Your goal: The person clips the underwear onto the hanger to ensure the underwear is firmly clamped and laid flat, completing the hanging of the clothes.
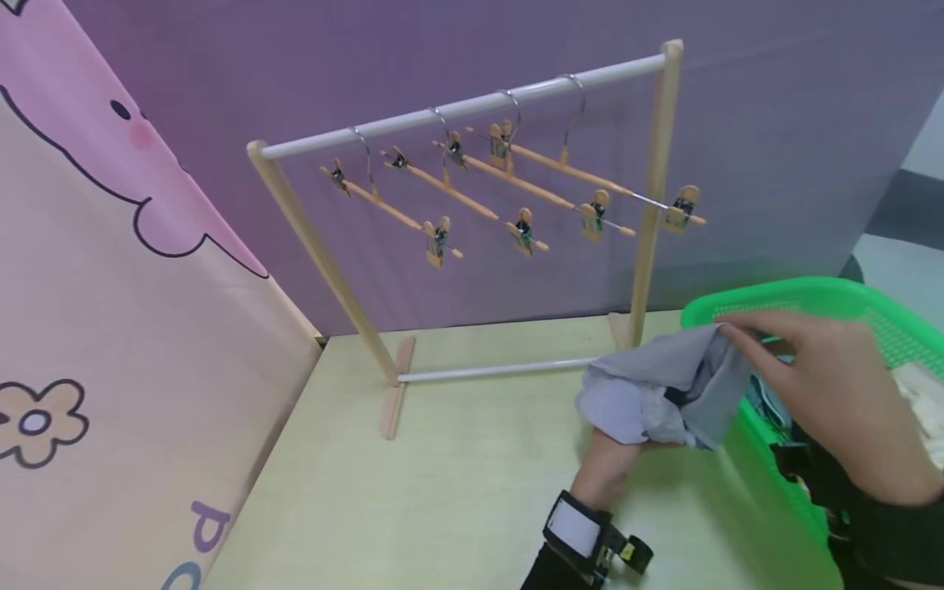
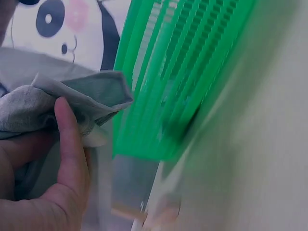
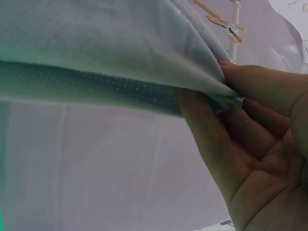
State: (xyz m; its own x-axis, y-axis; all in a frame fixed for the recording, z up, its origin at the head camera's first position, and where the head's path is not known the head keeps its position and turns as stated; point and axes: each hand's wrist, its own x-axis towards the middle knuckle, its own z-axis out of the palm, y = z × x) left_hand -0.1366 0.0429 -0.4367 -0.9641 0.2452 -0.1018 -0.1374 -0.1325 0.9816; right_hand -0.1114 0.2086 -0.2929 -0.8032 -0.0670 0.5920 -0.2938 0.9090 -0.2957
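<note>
Right fingers [image 1: 782,325], pinching grey cloth [image 1: 664,358], partly hide green basket [image 1: 800,293].

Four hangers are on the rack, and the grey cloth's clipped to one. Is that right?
Not quite: the grey cloth isn't clipped up. The head view shows the left hand and right hand holding it. Four hangers are on the rack.

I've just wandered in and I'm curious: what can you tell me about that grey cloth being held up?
The grey cloth looks like thin, soft fabric, perhaps a garment, though the folds hide its full shape. It is bunched, with a paler, bluish part at the lower left and a dark patch among the folds. It is held above the table, beside the green basket. The right hand pinches one corner; the left hand holds it from below.
</note>
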